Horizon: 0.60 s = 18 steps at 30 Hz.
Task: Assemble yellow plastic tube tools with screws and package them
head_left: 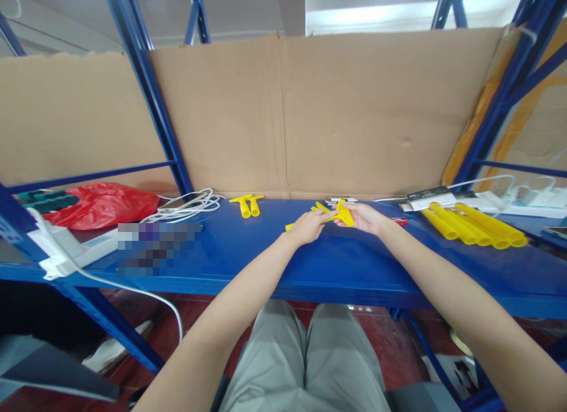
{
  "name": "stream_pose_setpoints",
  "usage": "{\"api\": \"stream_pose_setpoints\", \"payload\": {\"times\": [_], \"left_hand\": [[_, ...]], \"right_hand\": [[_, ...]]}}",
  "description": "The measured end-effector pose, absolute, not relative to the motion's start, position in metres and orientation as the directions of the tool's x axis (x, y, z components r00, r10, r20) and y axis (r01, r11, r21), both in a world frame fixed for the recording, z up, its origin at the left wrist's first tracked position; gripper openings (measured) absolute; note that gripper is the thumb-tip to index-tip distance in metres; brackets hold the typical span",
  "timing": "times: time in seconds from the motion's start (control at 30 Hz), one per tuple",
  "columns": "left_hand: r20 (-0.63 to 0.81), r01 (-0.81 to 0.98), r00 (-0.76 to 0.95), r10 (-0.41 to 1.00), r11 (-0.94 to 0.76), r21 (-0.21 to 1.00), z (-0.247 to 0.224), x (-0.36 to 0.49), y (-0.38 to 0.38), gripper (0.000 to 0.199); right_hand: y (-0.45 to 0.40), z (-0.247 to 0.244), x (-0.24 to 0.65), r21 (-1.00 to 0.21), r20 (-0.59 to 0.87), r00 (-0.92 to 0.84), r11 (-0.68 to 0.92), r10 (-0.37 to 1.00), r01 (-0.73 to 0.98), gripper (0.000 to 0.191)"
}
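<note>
While left hand (308, 226) and right hand (365, 218) grasp yellow parts (344, 215) | red plastic bag (110, 205) far left | contents hidden

This looks like a workshop or storeroom: blue steel racking (148, 93) carries a bare-metal blue shelf (248, 252) at seated working height, cardboard sheets (354, 111) wall its back edge, a white power strip (97, 248) lies near its left end, and yellow tubes (473, 228) lie side by side towards its right end.
</note>
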State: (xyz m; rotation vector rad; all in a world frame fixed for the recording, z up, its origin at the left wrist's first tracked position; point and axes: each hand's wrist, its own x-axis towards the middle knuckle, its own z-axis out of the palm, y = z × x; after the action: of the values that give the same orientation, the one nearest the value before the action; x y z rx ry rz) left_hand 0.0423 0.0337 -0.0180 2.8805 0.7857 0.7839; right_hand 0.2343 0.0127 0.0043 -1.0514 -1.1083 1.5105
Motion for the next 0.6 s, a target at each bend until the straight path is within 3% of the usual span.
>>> {"api": "stream_pose_setpoints", "payload": {"times": [0.23, 0.33, 0.43, 0.5, 0.6], "left_hand": [[0.377, 0.576, 0.753, 0.54, -0.817, 0.019, -0.014, 0.04, 0.028, 0.054], [0.328, 0.654, 0.723, 0.608, -0.755, -0.042, -0.01, 0.035, 0.027, 0.056], [0.285, 0.759, 0.635, 0.718, -0.648, -0.058, -0.006, 0.026, 0.03, 0.058], [0.269, 0.821, 0.559, 0.784, -0.569, -0.047, -0.004, 0.019, 0.032, 0.058], [0.236, 0.877, 0.472, 0.849, -0.479, -0.028, -0.001, 0.011, 0.034, 0.056]], "right_hand": [[0.011, 0.006, 0.234, -0.986, -0.109, -0.242, -0.137, 0.964, -0.099, 0.028], [0.007, 0.008, 0.239, -0.993, -0.112, -0.192, -0.105, 0.975, 0.049, 0.022], [0.006, 0.01, 0.249, -0.966, -0.012, -0.075, 0.008, 0.997, 0.259, 0.019], [0.007, 0.011, 0.257, -0.879, 0.109, 0.031, 0.081, 0.994, 0.471, 0.018], [0.01, 0.013, 0.269, -0.618, 0.28, 0.141, 0.065, 0.95, 0.784, 0.018]]}}
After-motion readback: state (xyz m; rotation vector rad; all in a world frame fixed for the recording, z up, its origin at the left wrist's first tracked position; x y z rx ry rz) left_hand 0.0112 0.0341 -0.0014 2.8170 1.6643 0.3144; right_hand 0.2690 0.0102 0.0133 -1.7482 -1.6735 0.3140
